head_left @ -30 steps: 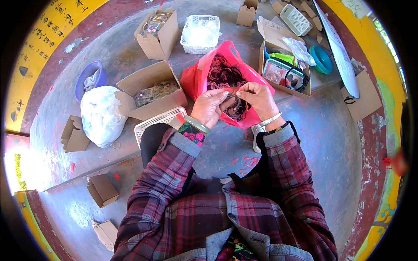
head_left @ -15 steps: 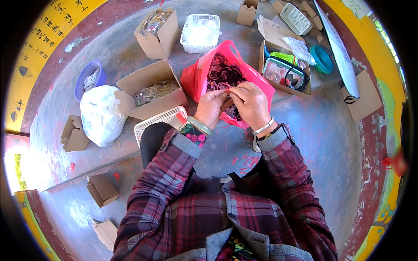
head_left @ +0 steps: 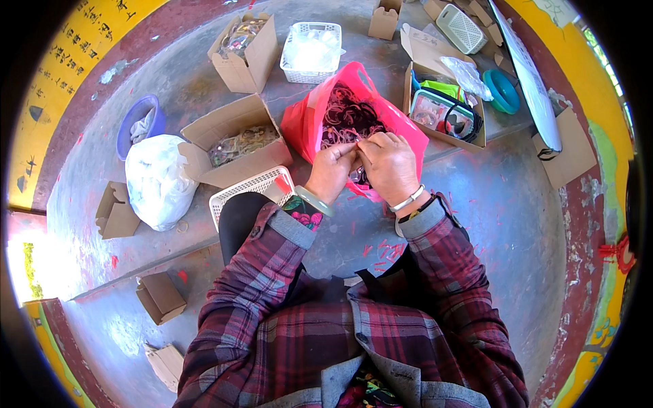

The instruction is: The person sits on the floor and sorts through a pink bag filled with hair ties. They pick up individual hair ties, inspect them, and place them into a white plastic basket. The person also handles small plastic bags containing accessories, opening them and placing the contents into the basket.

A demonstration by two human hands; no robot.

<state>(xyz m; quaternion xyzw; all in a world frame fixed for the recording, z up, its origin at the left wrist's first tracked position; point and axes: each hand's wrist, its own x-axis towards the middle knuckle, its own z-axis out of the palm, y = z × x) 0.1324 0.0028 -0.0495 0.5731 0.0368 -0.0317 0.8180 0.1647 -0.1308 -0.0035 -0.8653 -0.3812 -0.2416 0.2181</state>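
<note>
My left hand [head_left: 329,173] and my right hand [head_left: 390,163] meet fingertip to fingertip over the near side of a bright pink bag [head_left: 303,126]. Both are closed in a pinch; whatever lies between the fingers is too small to make out. Inside the gaping bag is a tangled heap of dark and pinkish cords or bands [head_left: 350,115]. A pale bangle circles each wrist. Just left of my left wrist, a cream perforated basket [head_left: 235,192] sits beside my knee, with something red at its right end.
A cardboard box [head_left: 238,162] of small packets stands left of the bag, by a stuffed white plastic bag [head_left: 162,187]. Farther off are another filled box [head_left: 248,58], a white basket [head_left: 311,54] and a box with a clear case [head_left: 445,112]. Red scraps [head_left: 389,251] litter the floor.
My hands stay together over the bag, with the fingers shifting slightly. A red bit seen between the fingertips earlier no longer shows clearly. The bag and boxes stay in place.
</note>
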